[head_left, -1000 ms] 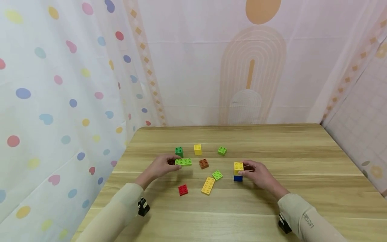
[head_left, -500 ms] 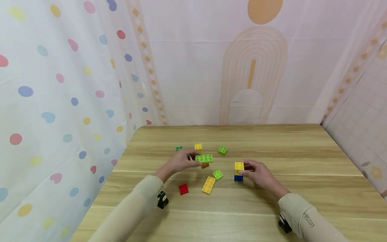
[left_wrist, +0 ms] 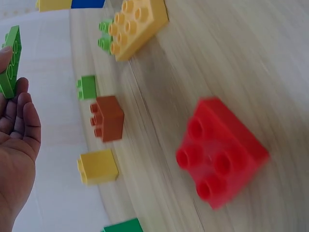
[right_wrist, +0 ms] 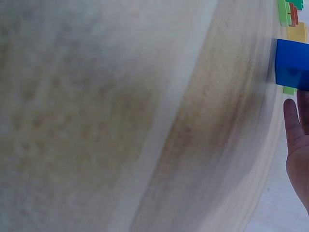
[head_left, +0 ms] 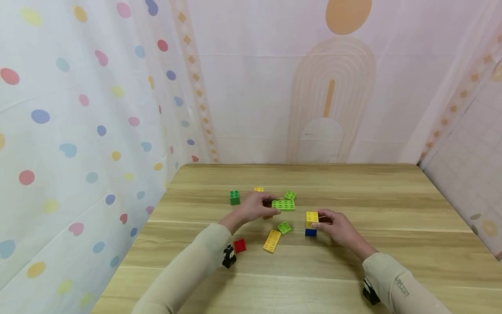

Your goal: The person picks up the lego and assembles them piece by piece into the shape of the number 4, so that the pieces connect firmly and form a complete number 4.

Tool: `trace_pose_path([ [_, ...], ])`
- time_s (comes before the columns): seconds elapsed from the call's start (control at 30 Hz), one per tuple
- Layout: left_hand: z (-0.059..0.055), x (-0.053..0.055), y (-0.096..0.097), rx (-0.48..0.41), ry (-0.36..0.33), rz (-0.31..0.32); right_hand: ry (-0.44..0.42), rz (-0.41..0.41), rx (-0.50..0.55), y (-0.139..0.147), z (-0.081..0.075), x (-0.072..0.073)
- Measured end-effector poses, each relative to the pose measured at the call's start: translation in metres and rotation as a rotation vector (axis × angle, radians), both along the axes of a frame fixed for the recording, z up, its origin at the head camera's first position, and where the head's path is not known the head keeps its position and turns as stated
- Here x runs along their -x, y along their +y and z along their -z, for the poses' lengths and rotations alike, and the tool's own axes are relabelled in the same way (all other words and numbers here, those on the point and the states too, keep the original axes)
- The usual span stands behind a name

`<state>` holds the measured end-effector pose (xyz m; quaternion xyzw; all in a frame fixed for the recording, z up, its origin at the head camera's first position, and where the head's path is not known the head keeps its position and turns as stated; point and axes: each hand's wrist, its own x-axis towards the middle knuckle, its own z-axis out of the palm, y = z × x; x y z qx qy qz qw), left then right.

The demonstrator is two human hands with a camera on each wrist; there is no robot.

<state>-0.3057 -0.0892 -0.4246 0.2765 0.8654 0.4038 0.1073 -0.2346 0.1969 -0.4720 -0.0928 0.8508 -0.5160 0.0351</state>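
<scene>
My left hand [head_left: 254, 207] pinches a long lime-green building brick [head_left: 283, 205] at its left end, above the table; the left wrist view shows this brick [left_wrist: 14, 63] between thumb and fingers. To the right, my right hand [head_left: 334, 224] grips a yellow brick [head_left: 312, 216] stacked on a blue brick [head_left: 311, 233]. In the right wrist view the blue brick [right_wrist: 292, 64] sits beside the fingers. A brown brick [left_wrist: 111, 119], mostly hidden by my left hand in the head view, lies below that hand.
On the wooden table [head_left: 313, 279] lie a dark green brick [head_left: 234, 197], a partly covered yellow brick [head_left: 259, 189], a red brick [head_left: 240, 245], a long orange-yellow brick [head_left: 272, 241] and two small lime-green bricks, one near [head_left: 284, 227], one far [head_left: 290, 195]. Curtains stand behind and left.
My left hand has carried the long lime-green brick rightward from beside the dark green brick, toward the yellow-and-blue stack. My right hand has stayed almost still on the stack.
</scene>
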Motion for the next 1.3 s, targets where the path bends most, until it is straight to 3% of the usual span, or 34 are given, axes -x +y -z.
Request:
trace_pose_path([
  [0.3, 0.001, -0.003, 0.023, 0.015, 0.021, 0.058, -0.016, 0.005, 0.012, -0.001, -0.001, -0.001],
  [0.7, 0.004, -0.006, 0.046, 0.047, 0.036, 0.081, 0.008, -0.021, 0.037, 0.0, 0.0, -0.001],
  [1.3, 0.005, -0.008, 0.059, 0.095, 0.021, 0.136, -0.007, -0.026, 0.068, 0.001, 0.001, -0.002],
])
